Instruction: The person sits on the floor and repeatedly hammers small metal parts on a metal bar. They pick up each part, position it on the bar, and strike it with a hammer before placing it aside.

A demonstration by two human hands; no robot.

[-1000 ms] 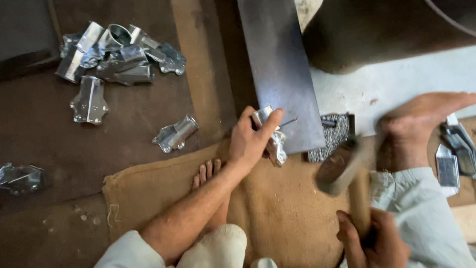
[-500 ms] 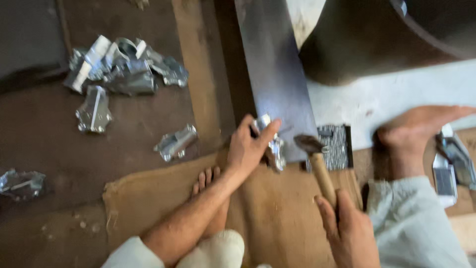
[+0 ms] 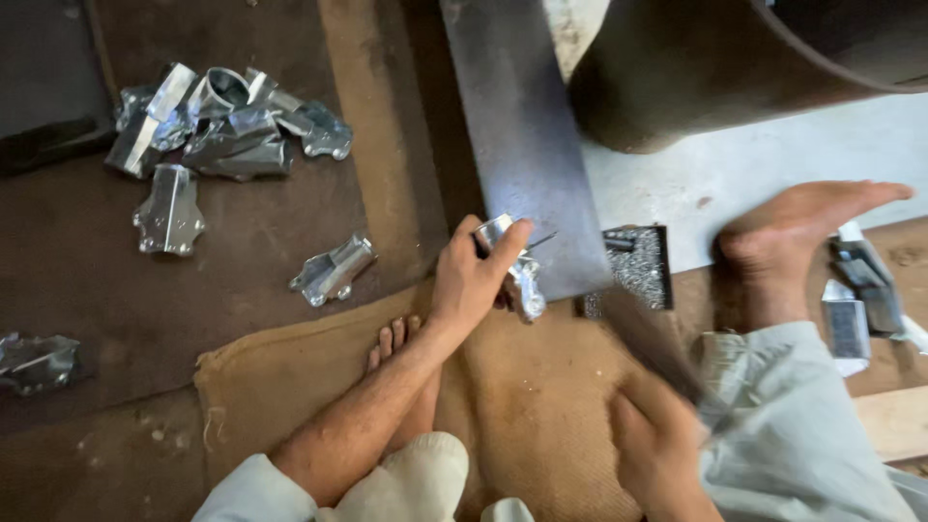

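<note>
While half a second ago the hammer head stood raised beside the steel bar (image 3: 527, 145), the right hand (image 3: 657, 449) has now swung the blurred hammer (image 3: 646, 333) low. Left hand (image 3: 474, 280) fingers stay clenched on the shiny metal bracket (image 3: 522, 275) at the bar's lower edge, so the hammering goes on.

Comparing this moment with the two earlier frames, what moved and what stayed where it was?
The right hand swung the hammer from raised beside the metal bar down toward its edge; now it is a blur, drawn back low. The left hand kept pinching the shiny metal bracket against the bar. The loose brackets on the floor and both feet stayed put.
</note>
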